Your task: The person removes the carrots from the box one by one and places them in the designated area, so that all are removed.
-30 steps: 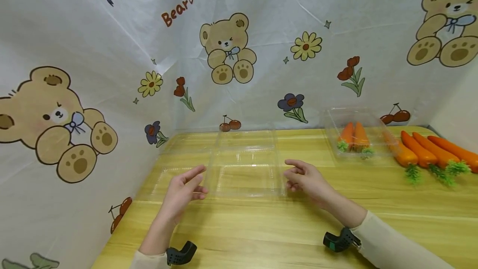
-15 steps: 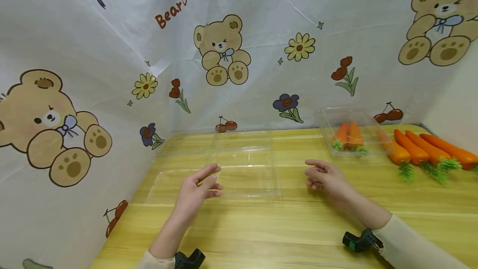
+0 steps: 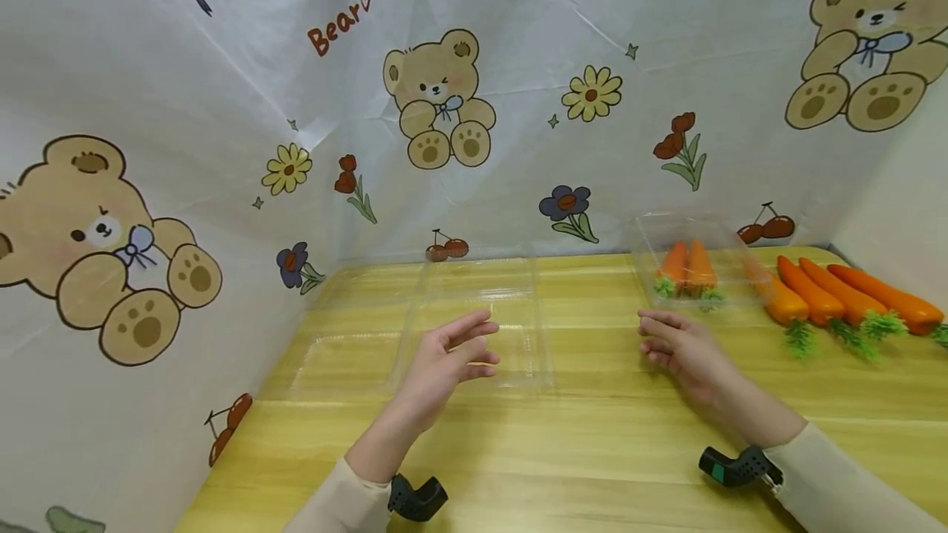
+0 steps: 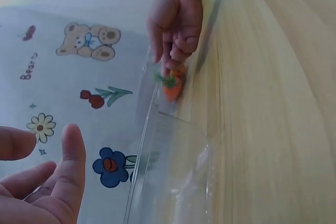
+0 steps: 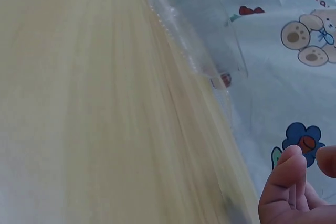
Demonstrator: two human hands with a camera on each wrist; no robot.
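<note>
My left hand (image 3: 448, 364) is over the near part of a clear plastic box (image 3: 529, 344), its fingers loosely bent with nothing between them. In the left wrist view the thumb and fingers of this hand (image 4: 47, 187) are spread apart. To the right, my right hand (image 3: 689, 356) hangs above the table in front of another clear box (image 3: 741, 270), which holds two orange carrots (image 3: 699, 270) with green tops. Nothing is in the right fingers; in the right wrist view this hand (image 5: 294, 192) shows thumb and fingertips apart.
Several loose carrots (image 3: 818, 294) lie right of the carrot box, tops toward me. More clear plastic boxes (image 3: 348, 340) stand at the left of the wooden table (image 3: 578, 451). A bear-print cloth (image 3: 518, 146) rises behind and at the left.
Both hands have moved to the right, the left from beside the middle box to over it, the right toward the carrot box. The view has turned slightly to the right. The boxes stay put.
</note>
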